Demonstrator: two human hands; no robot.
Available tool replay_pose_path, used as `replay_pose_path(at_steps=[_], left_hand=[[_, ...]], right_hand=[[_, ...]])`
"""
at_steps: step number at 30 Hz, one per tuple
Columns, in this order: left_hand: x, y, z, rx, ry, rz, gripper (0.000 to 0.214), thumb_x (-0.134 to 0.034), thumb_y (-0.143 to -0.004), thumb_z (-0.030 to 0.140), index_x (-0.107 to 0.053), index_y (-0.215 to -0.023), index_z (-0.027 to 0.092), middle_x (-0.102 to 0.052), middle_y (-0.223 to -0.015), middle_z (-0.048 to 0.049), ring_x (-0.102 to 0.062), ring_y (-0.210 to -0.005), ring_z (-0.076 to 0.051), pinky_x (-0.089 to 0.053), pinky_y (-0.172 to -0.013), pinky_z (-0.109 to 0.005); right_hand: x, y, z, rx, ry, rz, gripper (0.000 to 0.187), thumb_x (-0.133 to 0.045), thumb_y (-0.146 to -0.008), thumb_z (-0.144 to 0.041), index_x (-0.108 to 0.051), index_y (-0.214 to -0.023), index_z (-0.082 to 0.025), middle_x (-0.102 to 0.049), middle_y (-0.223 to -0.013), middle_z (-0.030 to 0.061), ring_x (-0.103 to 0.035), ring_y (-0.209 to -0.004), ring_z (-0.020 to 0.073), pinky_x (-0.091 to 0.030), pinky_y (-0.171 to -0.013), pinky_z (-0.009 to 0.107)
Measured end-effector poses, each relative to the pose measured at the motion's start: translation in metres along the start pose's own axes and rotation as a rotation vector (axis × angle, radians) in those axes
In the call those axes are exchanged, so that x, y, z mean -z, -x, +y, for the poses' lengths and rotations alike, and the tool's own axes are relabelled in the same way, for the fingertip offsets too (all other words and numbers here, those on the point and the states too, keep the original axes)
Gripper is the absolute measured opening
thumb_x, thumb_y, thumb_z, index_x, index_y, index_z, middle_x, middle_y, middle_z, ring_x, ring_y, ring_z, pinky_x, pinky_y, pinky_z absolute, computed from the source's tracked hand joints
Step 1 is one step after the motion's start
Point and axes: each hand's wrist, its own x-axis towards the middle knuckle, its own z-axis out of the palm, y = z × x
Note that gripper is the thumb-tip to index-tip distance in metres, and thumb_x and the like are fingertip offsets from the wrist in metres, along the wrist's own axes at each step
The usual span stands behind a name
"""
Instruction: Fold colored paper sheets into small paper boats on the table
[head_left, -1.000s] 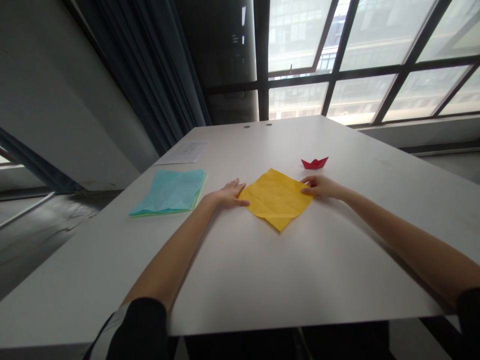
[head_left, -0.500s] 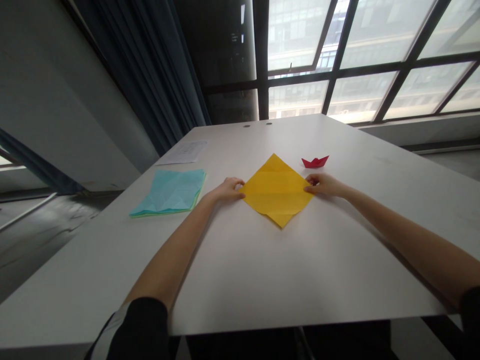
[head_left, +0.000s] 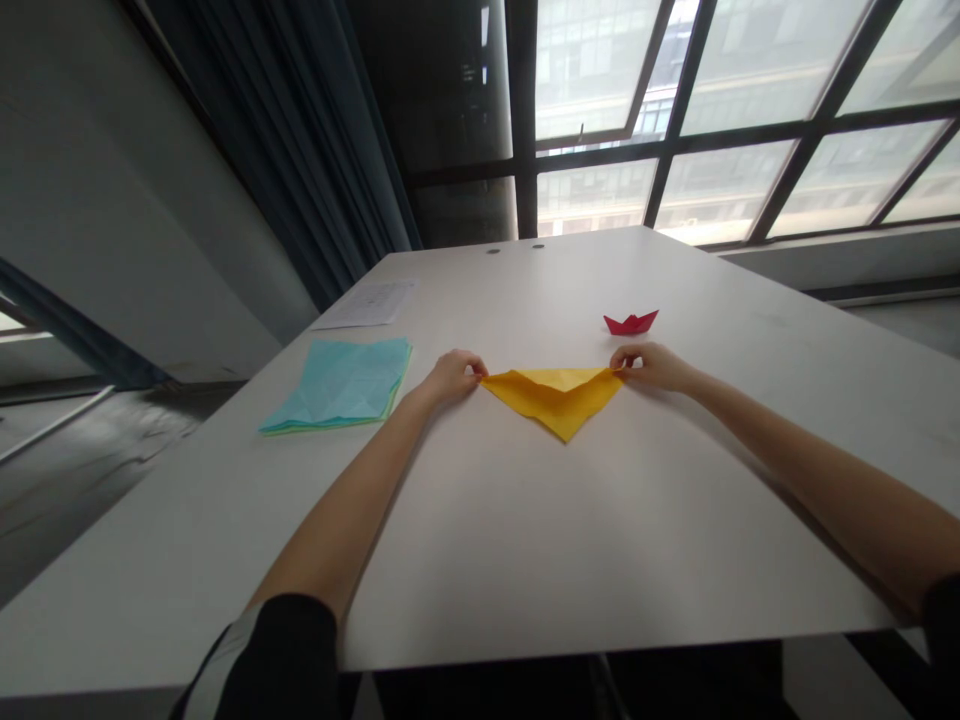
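A yellow sheet of paper (head_left: 566, 408) is bent over across its middle, its lower point facing me and its upper half tipped forward over the lower. My left hand (head_left: 456, 376) pinches the sheet's left corner between thumb and fingers. At the right corner, my right hand (head_left: 651, 366) holds the paper in the same kind of pinch. Just beyond that hand sits a small red paper boat (head_left: 631, 323), touched by neither hand.
To the left lies a stack of coloured paper (head_left: 341, 382), light blue on top with green edges below. Behind it is a printed white sheet (head_left: 365, 304). All rest on a white table (head_left: 525, 560), with a dark curtain (head_left: 300, 130) and windows beyond.
The yellow paper was a flat diamond. Its far corner has come over toward me, making a triangle shape. Both hands stay at the side corners, slightly raised.
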Motion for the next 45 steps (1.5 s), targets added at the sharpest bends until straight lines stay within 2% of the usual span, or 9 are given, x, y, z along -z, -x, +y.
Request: replay_pose_path(at_steps=[5, 9, 14, 20, 24, 27, 32, 39, 45], left_hand=[[-0.002, 0.0, -0.003, -0.029, -0.112, -0.033, 0.027, -0.049, -0.066, 0.016, -0.071, -0.081, 0.021, -0.068, -0.085, -0.0022, -0.058, -0.086, -0.018, -0.043, -0.082, -0.029], [0.001, 0.002, 0.006, -0.019, -0.177, -0.024, 0.026, -0.047, -0.07, 0.019, -0.071, -0.08, 0.021, -0.067, -0.085, -0.0039, -0.056, -0.089, -0.02, -0.041, -0.083, -0.033], [-0.001, 0.002, 0.039, -0.068, -0.227, -0.01, 0.028, -0.042, -0.077, 0.022, -0.069, -0.086, 0.021, -0.065, -0.092, -0.0059, -0.054, -0.092, -0.022, -0.041, -0.083, -0.036], [-0.017, 0.008, 0.081, -0.2, -0.215, -0.109, 0.031, -0.036, -0.085, 0.03, -0.063, -0.095, 0.018, -0.061, -0.097, -0.008, -0.055, -0.09, -0.02, -0.042, -0.082, -0.033], [-0.026, 0.013, 0.091, -0.153, -0.229, -0.091, 0.032, -0.033, -0.087, 0.03, -0.056, -0.106, 0.018, -0.056, -0.108, -0.0099, -0.051, -0.099, -0.022, -0.041, -0.087, -0.035], [-0.032, 0.015, 0.093, -0.127, -0.219, -0.11, 0.039, -0.03, -0.088, 0.034, -0.049, -0.117, 0.016, -0.051, -0.122, -0.0109, -0.046, -0.111, -0.022, -0.035, -0.097, -0.036], [-0.039, 0.018, 0.097, -0.007, -0.171, -0.218, 0.067, -0.022, -0.085, 0.057, -0.029, -0.136, 0.014, -0.027, -0.144, -0.0124, -0.022, -0.132, -0.029, -0.02, -0.106, -0.044], [-0.037, 0.021, 0.096, 0.105, -0.139, -0.322, 0.082, -0.027, -0.074, 0.071, -0.013, -0.142, 0.027, -0.008, -0.15, -0.0031, -0.003, -0.134, -0.04, -0.01, -0.104, -0.058], [-0.035, 0.021, 0.095, 0.263, -0.181, -0.342, 0.097, -0.031, -0.065, 0.078, -0.007, -0.143, 0.025, -0.002, -0.15, -0.0101, -0.001, -0.131, -0.046, -0.01, -0.098, -0.065]], right_hand=[[0.005, 0.002, -0.004, 0.035, 0.098, -0.077, 0.027, -0.045, -0.064, -0.014, -0.066, -0.081, -0.019, -0.067, -0.085, 0.0031, -0.058, -0.074, 0.0168, -0.046, -0.07, 0.029], [0.004, 0.0, -0.008, 0.1, 0.21, -0.119, 0.036, -0.04, -0.065, -0.008, -0.068, -0.084, -0.02, -0.067, -0.09, 0.0037, -0.058, -0.079, 0.0177, -0.045, -0.073, 0.029], [-0.01, -0.003, -0.028, 0.178, 0.321, -0.095, 0.033, -0.041, -0.072, -0.013, -0.067, -0.09, -0.019, -0.065, -0.092, 0.0076, -0.057, -0.087, 0.0225, -0.043, -0.079, 0.035], [-0.031, 0.006, -0.063, 0.223, 0.304, -0.131, 0.03, -0.041, -0.083, -0.026, -0.063, -0.101, -0.02, -0.064, -0.101, 0.0084, -0.057, -0.092, 0.0236, -0.043, -0.081, 0.037], [-0.04, 0.011, -0.075, 0.239, 0.301, -0.128, 0.032, -0.041, -0.084, -0.03, -0.06, -0.108, -0.019, -0.061, -0.109, 0.0103, -0.054, -0.098, 0.0249, -0.041, -0.087, 0.04], [-0.044, 0.013, -0.077, 0.223, 0.303, -0.118, 0.039, -0.041, -0.085, -0.036, -0.056, -0.116, -0.018, -0.057, -0.119, 0.0106, -0.05, -0.107, 0.0268, -0.038, -0.092, 0.042], [-0.047, 0.017, -0.071, 0.2, 0.313, -0.164, 0.061, -0.036, -0.084, -0.054, -0.041, -0.132, -0.018, -0.042, -0.136, 0.011, -0.036, -0.123, 0.0305, -0.029, -0.101, 0.047], [-0.049, 0.021, -0.065, 0.101, 0.354, -0.294, 0.082, -0.036, -0.076, -0.069, -0.015, -0.143, -0.026, -0.017, -0.149, 0.0082, -0.012, -0.133, 0.0389, -0.013, -0.103, 0.06], [-0.044, 0.02, -0.055, 0.023, 0.36, -0.345, 0.091, -0.043, -0.07, -0.071, -0.009, -0.143, -0.028, -0.01, -0.15, 0.0096, -0.005, -0.134, 0.0379, -0.01, -0.104, 0.06]])
